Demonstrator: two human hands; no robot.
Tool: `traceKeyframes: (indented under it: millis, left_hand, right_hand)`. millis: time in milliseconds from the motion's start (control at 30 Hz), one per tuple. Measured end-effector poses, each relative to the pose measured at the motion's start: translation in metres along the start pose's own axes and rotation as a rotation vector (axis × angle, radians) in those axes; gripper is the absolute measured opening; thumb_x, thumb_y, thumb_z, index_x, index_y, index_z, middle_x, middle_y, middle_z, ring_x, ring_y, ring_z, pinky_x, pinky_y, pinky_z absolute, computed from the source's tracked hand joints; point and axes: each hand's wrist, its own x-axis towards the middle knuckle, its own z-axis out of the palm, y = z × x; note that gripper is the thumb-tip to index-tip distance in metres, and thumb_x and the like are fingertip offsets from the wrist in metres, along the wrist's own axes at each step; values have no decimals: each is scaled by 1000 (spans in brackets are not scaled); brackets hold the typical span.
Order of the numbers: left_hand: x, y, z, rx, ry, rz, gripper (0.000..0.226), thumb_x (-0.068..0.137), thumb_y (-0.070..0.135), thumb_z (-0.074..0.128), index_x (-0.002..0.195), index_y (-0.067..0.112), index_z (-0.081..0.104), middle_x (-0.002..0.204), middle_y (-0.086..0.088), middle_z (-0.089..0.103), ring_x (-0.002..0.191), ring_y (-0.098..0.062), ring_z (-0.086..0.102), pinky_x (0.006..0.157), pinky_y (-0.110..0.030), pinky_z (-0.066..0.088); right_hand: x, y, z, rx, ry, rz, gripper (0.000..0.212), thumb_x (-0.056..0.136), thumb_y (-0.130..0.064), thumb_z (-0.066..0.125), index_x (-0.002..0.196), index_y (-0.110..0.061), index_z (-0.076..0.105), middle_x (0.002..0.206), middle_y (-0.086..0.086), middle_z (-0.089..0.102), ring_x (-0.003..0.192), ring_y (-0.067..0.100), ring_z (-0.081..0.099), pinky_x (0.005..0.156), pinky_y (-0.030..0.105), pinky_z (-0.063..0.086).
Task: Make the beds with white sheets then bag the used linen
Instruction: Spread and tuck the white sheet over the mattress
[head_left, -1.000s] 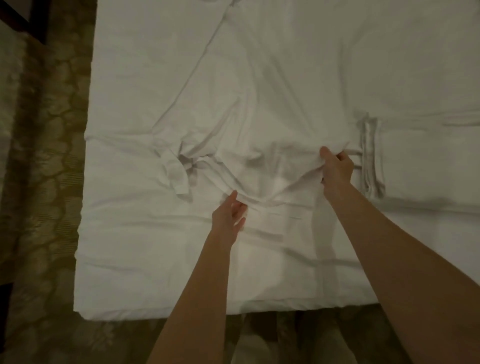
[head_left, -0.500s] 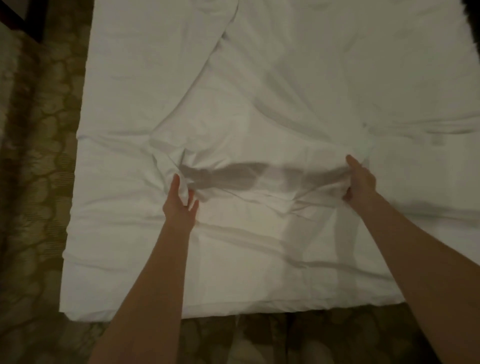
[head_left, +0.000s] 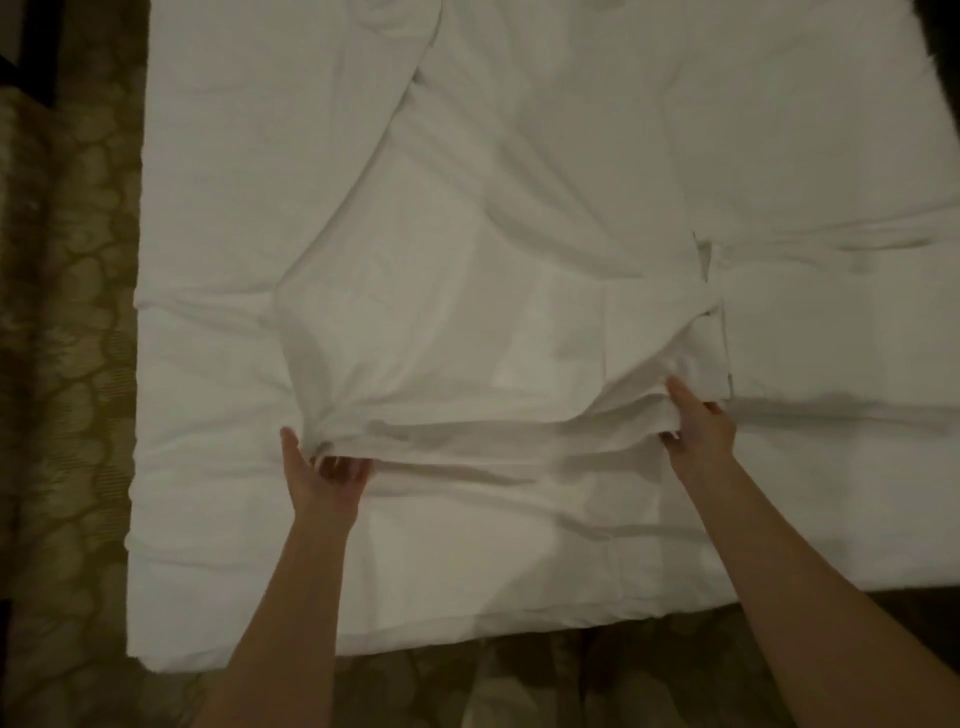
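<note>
Since a second earlier both hands spread apart: left hand (head_left: 324, 470) at 7 o'clock and right hand (head_left: 698, 423) at 4 o'clock each pinched the white sheet (head_left: 467, 338), stretched over the bed (head_left: 218, 597); unfolding under way.

Bedroom, probably a hotel guest room, seen from above at the foot of a bed (head_left: 218, 613). The mattress, covered in plain white sheets (head_left: 467, 312), fills most of the frame from the upper edge to the lower centre. A patterned carpet (head_left: 67, 415) in olive and gold, with a rounded cobble-like motif typical of commercial lodging, runs down the left side and along the bottom edge. A dark piece of furniture (head_left: 26, 47) occupies the upper left corner; its kind cannot be told. Lighting is dim and warm
</note>
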Motion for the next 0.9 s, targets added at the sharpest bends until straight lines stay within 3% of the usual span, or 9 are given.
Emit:
traceKeyframes:
  millis: [67,167,233,333,500,600,700,800,900]
  left_hand:
    - [-10,-20,-1,-76,-126,-65,67,75,66,59,122,18,58,115,-7,63,102,-27,60,98,-50,42]
    - [-26,-66,26,10,-240,-215,75,69,64,60,129,18,57,117,-6,64,98,-24,61,82,-40,48]
    - [-37,-98,54,77,-252,-288,62,85,53,54,135,16,54,127,-7,61,102,-22,62,79,-33,51]
    - [-43,-132,91,36,-217,-311,69,73,39,70,135,14,55,132,-8,61,119,-26,59,92,-38,52]
    - [-43,-163,115,51,-109,-216,48,84,19,71,129,6,59,125,-14,64,102,-29,67,65,-39,61]
    - [-51,-168,114,95,-12,-146,35,88,17,70,117,0,63,111,-14,69,82,-25,69,48,-29,55]
    - [-55,-170,109,60,-14,-120,40,87,20,71,120,1,62,115,-14,69,90,-26,69,54,-32,59]
    - [-64,-181,111,21,-81,-192,46,87,28,69,125,3,61,121,-14,66,103,-28,67,65,-35,61]
    - [-80,-202,126,49,-94,-242,37,85,23,72,117,5,65,120,-13,67,107,-28,66,81,-38,59]
  right_hand:
    - [-1,4,-5,52,-21,85,12,88,-8,67,98,-10,62,104,4,64,83,18,62,81,42,53]
    - [-2,11,-7,84,-6,122,10,88,-6,66,95,-12,62,95,4,64,86,21,63,80,38,53]
    - [3,11,-6,-15,142,-63,13,86,-4,65,96,-11,59,92,4,61,88,21,58,75,30,49]
    - [8,-2,0,-179,293,-546,32,80,-2,67,107,-10,51,106,8,50,92,19,51,79,26,44]
    - [1,-19,42,-933,-175,-981,40,80,-11,66,119,-14,59,136,3,46,120,25,46,99,24,32]
    - [-2,-17,64,-1536,-567,-962,47,94,-31,51,139,-21,43,150,-1,34,126,27,43,103,41,37]
    - [3,-25,59,-1898,-474,-875,48,98,-43,38,137,-14,43,144,8,40,123,31,45,99,41,34]
    - [14,-39,28,-1882,-289,-814,51,99,-43,36,128,-6,53,136,14,49,117,34,51,95,40,37]
    - [15,-40,-13,-1503,-193,-625,44,95,-43,40,103,-7,65,106,14,64,100,31,59,83,35,44]
